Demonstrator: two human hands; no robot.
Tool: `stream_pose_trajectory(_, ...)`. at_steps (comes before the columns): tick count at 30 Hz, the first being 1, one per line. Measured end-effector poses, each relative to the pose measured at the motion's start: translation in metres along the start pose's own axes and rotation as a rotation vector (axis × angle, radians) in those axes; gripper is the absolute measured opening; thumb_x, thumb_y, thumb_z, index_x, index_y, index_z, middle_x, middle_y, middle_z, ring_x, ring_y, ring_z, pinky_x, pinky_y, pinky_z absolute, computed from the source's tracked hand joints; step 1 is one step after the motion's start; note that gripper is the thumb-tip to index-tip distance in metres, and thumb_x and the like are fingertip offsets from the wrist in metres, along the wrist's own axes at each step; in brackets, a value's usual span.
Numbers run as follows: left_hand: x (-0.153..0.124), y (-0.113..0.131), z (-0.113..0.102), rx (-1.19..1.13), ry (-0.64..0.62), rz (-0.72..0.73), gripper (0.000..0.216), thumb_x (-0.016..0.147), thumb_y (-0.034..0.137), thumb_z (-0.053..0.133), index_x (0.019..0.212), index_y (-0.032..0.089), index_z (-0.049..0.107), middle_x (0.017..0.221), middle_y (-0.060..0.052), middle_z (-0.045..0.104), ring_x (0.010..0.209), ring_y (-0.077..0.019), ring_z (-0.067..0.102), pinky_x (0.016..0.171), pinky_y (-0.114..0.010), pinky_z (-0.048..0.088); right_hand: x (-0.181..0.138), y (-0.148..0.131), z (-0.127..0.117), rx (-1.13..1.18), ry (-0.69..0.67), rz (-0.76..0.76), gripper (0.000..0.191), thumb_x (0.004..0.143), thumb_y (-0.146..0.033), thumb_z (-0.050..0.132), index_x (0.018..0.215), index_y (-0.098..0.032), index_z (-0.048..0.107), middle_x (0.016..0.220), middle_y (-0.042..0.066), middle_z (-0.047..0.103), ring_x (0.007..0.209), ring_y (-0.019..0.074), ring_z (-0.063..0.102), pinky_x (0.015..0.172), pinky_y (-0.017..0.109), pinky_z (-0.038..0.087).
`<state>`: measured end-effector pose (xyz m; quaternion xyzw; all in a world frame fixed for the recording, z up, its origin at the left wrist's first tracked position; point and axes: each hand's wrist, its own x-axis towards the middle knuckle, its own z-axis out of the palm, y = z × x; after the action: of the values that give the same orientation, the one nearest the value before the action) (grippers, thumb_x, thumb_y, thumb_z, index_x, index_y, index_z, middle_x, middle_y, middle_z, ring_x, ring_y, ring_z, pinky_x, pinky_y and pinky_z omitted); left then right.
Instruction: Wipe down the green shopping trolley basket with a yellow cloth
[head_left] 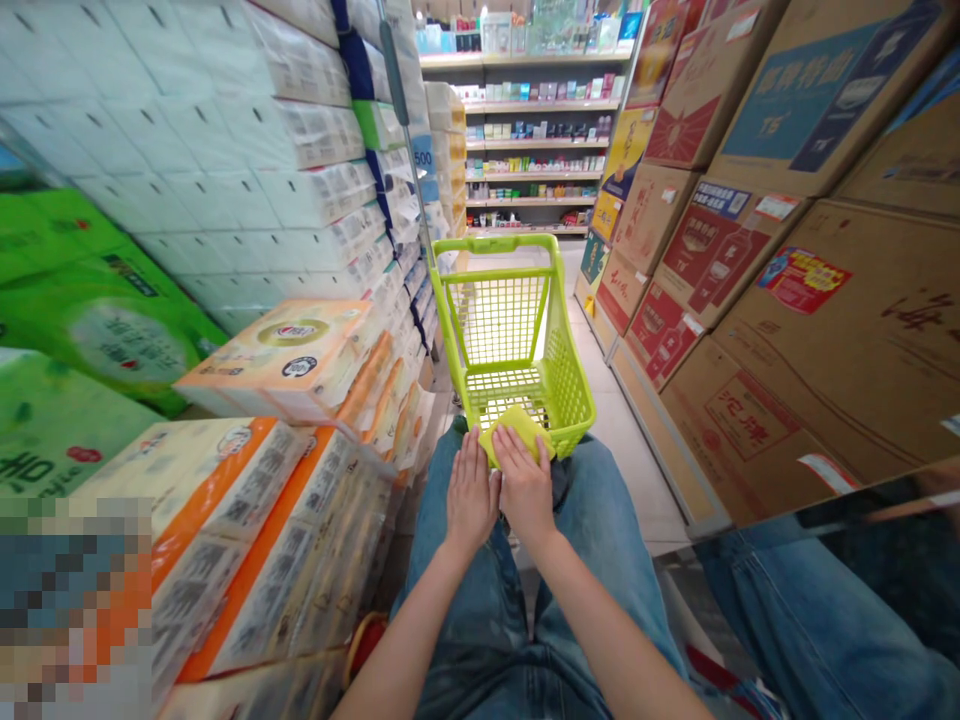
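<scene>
A yellow-green cloth (pixel 517 428) lies on the near rim of a lime-green plastic shopping basket cart (pixel 568 380) that stands in a shop aisle. My right hand (pixel 525 487) rests on the cloth with its fingers pressed down over it. Beside it, my left hand (pixel 469 490) lies flat with fingers stretched out, its fingertips at the cloth's left edge. Both hands sit above my knees in blue jeans (pixel 480 600).
Stacked packs of tissue and paper rolls (pixel 300 370) fill the left side of the aisle. Brown cardboard boxes (pixel 810 330) are piled along the right. Shelves of small goods (pixel 525 150) close the far end. Another person's jeans-clad leg (pixel 825 610) shows at lower right.
</scene>
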<state>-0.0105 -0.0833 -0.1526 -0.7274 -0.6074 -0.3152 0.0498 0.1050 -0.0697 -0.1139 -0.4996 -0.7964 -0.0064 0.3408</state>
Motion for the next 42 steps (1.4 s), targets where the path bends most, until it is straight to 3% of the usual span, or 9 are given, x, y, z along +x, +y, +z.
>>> stream_pose_trajectory(5, 0.000, 0.000, 0.000, -0.005, -0.004, 0.005, 0.066, 0.100, 0.027, 0.035, 0.156, 0.017, 0.001, 0.161, -0.015, 0.023, 0.149, -0.0247, 0.019, 0.117, -0.049, 0.031, -0.008, 0.026, -0.017, 0.010, -0.038, -0.096, 0.064, 0.084, 0.000, 0.038, 0.144, -0.022, 0.044, 0.144, 0.006, 0.053, 0.138, 0.0142, 0.043, 0.121, 0.044, 0.004)
stream_pose_trajectory(13, 0.001, 0.002, 0.001, -0.005, 0.005, -0.008, 0.067, 0.100, 0.028, 0.035, 0.156, 0.017, 0.000, 0.161, -0.013, 0.022, 0.149, -0.0244, 0.019, 0.118, -0.049, 0.030, -0.023, 0.109, -0.048, -0.151, 0.146, 0.167, 0.067, 0.080, 0.000, 0.038, 0.141, -0.024, 0.046, 0.143, 0.006, 0.055, 0.134, 0.0176, 0.048, 0.118, 0.049, 0.017)
stream_pose_trajectory(17, 0.000, 0.002, 0.003, -0.017, 0.001, -0.014, 0.067, 0.100, 0.027, 0.035, 0.156, 0.017, -0.001, 0.161, -0.014, 0.021, 0.149, -0.0244, 0.018, 0.118, -0.049, 0.030, -0.015, 0.076, -0.034, -0.136, 0.147, 0.200, 0.068, 0.078, 0.001, 0.038, 0.141, -0.020, 0.047, 0.142, 0.008, 0.055, 0.135, 0.0194, 0.048, 0.118, 0.048, 0.018)
stream_pose_trajectory(21, -0.001, -0.002, 0.002, -0.015, -0.009, 0.000, 0.068, 0.099, 0.026, 0.036, 0.156, 0.016, 0.000, 0.161, -0.015, 0.022, 0.150, -0.0241, 0.017, 0.118, -0.049, 0.030, -0.008, 0.013, -0.007, -0.020, 0.054, 0.056, 0.064, 0.082, 0.000, 0.039, 0.142, -0.019, 0.046, 0.143, 0.008, 0.054, 0.136, 0.0176, 0.046, 0.121, 0.045, 0.011)
stream_pose_trajectory(24, -0.002, -0.004, 0.000, -0.017, -0.015, 0.023, 0.066, 0.099, 0.024, 0.036, 0.156, 0.017, 0.005, 0.161, -0.014, 0.024, 0.150, -0.0245, 0.017, 0.117, -0.049, 0.031, -0.007, -0.011, 0.004, 0.037, 0.042, -0.009, 0.059, 0.086, -0.003, 0.040, 0.142, -0.020, 0.046, 0.142, 0.006, 0.055, 0.136, 0.0160, 0.045, 0.121, 0.042, 0.009)
stream_pose_trajectory(29, -0.001, -0.003, -0.001, -0.007, -0.002, 0.018, 0.067, 0.099, 0.026, 0.036, 0.156, 0.017, 0.002, 0.161, -0.014, 0.024, 0.150, -0.0243, 0.018, 0.118, -0.049, 0.031, -0.013, 0.022, -0.017, 0.007, -0.017, -0.070, 0.062, 0.085, 0.000, 0.037, 0.142, -0.022, 0.046, 0.141, 0.006, 0.057, 0.135, 0.0147, 0.047, 0.121, 0.046, 0.005)
stream_pose_trajectory(36, 0.000, 0.000, 0.003, -0.020, 0.018, 0.008, 0.067, 0.099, 0.027, 0.036, 0.156, 0.017, 0.000, 0.161, -0.012, 0.023, 0.149, -0.0239, 0.018, 0.118, -0.049, 0.030, -0.016, 0.111, -0.054, -0.128, 0.108, 0.190, 0.067, 0.077, 0.001, 0.036, 0.137, -0.024, 0.050, 0.141, 0.004, 0.056, 0.133, 0.0177, 0.049, 0.117, 0.052, 0.017)
stream_pose_trajectory(39, 0.001, 0.001, 0.004, -0.030, 0.025, 0.002, 0.067, 0.099, 0.027, 0.036, 0.156, 0.017, 0.001, 0.161, -0.013, 0.022, 0.150, -0.0240, 0.018, 0.118, -0.049, 0.029, -0.012, 0.099, -0.049, -0.137, 0.101, 0.242, 0.069, 0.075, 0.001, 0.037, 0.139, -0.020, 0.050, 0.143, 0.007, 0.054, 0.136, 0.0194, 0.046, 0.117, 0.050, 0.021)
stream_pose_trajectory(42, 0.000, 0.000, 0.004, -0.038, 0.026, -0.001, 0.067, 0.099, 0.026, 0.035, 0.156, 0.017, 0.000, 0.161, -0.014, 0.022, 0.150, -0.0242, 0.018, 0.118, -0.049, 0.030, -0.006, 0.054, -0.031, -0.115, 0.045, 0.212, 0.069, 0.074, 0.002, 0.038, 0.141, -0.016, 0.048, 0.145, 0.008, 0.052, 0.138, 0.0193, 0.043, 0.119, 0.046, 0.020)
